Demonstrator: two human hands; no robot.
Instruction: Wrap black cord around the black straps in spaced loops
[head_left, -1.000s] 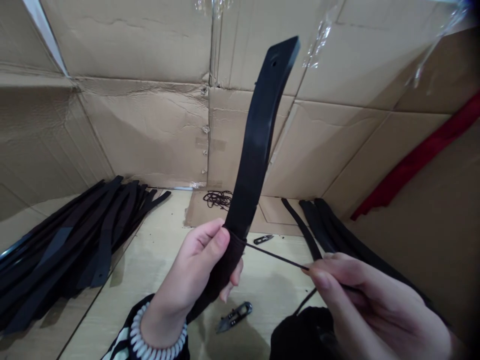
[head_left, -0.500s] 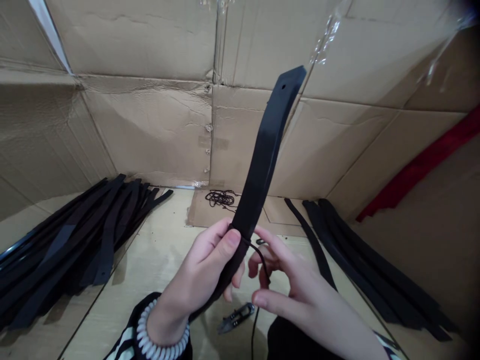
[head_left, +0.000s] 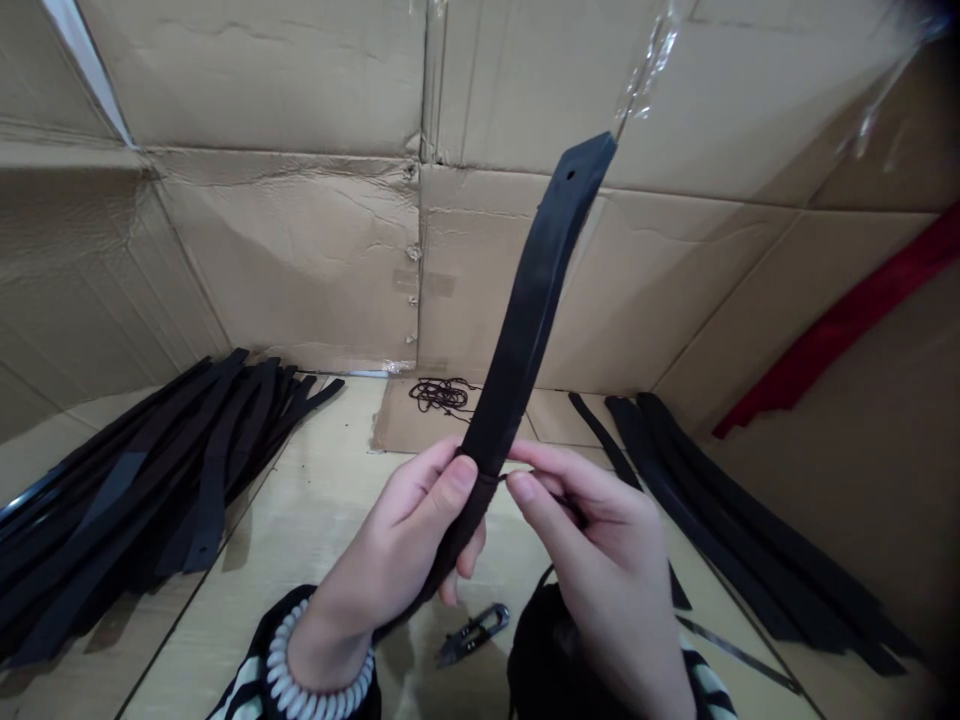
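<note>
A long, slightly curved black strip (head_left: 525,310) with a small hole near its far end rises diagonally in front of me. My left hand (head_left: 420,520) is closed around its lower part, thumb pressed on top where dark cord is wound about it. At the strip's right edge, my right hand (head_left: 592,530) pinches the black cord (head_left: 502,478) between thumb and forefinger, close to the winding. Most of the cord beyond the pinch is hidden by the right hand. Below the hands lies a pair of small thread snips (head_left: 474,634).
Many black strips (head_left: 157,480) are heaped on the table (head_left: 315,530) at left; several more strips (head_left: 735,520) lie at right. A tangle of dark cord (head_left: 441,394) rests on a cardboard piece (head_left: 397,425) at the back. Cardboard walls (head_left: 300,250) enclose the table, with a red strip (head_left: 847,320) at right.
My right hand has closed from a loose, spread pose into a pinch on the cord and moved up beside the strip. The left hand keeps its grip nearly unmoved.
</note>
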